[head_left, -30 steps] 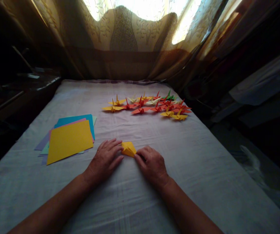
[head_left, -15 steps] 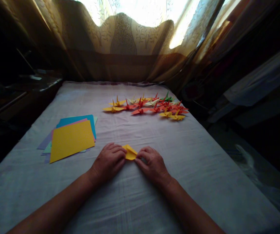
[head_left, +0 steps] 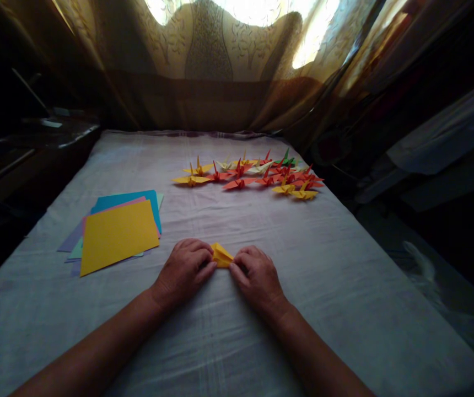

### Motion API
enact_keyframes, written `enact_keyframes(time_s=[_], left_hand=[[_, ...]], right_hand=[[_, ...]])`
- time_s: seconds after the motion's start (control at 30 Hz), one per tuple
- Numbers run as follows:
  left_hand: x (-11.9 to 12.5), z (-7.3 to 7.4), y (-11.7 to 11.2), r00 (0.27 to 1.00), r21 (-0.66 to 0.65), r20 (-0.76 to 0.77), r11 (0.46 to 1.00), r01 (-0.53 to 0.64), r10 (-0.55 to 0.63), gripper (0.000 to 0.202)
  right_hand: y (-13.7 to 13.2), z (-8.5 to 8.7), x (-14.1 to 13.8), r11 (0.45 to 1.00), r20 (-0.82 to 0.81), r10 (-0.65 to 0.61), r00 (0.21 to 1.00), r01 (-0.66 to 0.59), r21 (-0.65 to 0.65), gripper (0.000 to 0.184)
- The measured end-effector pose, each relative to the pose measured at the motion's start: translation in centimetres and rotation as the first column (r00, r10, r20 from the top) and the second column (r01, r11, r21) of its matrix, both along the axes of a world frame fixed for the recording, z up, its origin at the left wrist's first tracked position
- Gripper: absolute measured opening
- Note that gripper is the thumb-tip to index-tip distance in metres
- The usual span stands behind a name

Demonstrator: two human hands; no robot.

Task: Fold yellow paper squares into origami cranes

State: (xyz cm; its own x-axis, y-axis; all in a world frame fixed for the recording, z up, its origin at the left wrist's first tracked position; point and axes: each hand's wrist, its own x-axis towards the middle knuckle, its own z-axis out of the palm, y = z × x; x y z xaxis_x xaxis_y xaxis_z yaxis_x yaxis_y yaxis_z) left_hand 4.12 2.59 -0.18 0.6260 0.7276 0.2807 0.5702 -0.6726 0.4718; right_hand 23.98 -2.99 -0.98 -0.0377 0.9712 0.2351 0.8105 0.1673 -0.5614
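Observation:
A small piece of folded yellow origami paper [head_left: 222,257] lies between my two hands, low on the cloth. My left hand [head_left: 187,267] is closed on its left side, thumb and fingers pinching the edge. At the opposite end, my right hand [head_left: 257,275] pinches the right tip between thumb and fingers. Raised creases show along the middle of the paper; its two ends are partly hidden by my fingertips.
To the left lies a fanned stack of coloured paper sheets [head_left: 120,237], a yellow one on top. Several folded paper cranes [head_left: 241,183] in red, yellow, white and green stand farther back. A pale cloth [head_left: 229,342] covers the table; a patterned curtain [head_left: 208,49] hangs behind it.
The yellow paper looks narrower, its upper part drawn inward toward a slimmer shape. My hands have barely moved and still pinch both ends. The camera view has shifted slightly.

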Motion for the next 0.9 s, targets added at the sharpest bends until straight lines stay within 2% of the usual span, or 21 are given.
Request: enact_keyframes(time_s=[0.23,0.4,0.73,0.9], left_hand=[[0.08,-0.18,0.04,1.000,0.006,0.002,1.000,-0.024,0.024,0.012],[0.16,-0.15,-0.07,0.999,-0.002,0.005,0.999,-0.039,0.039,0.013],[-0.01,-0.44,0.14,1.000,-0.034,-0.005,0.999,-0.031,0.031,0.012],[-0.17,-0.46,0.19,1.000,-0.031,-0.027,0.999,-0.009,0.008,0.013]], right_hand=[[0.01,-0.33,-0.26,0.998,0.021,-0.048,0.999,0.047,0.033,0.015],[-0.01,-0.30,-0.35,0.996,0.038,-0.083,0.996,0.082,0.039,0.009],[-0.13,-0.21,-0.46,0.996,0.004,-0.081,0.997,0.081,0.030,0.002],[0.00,-0.19,-0.82,0.992,0.038,-0.122,0.992,0.122,0.021,0.007]])
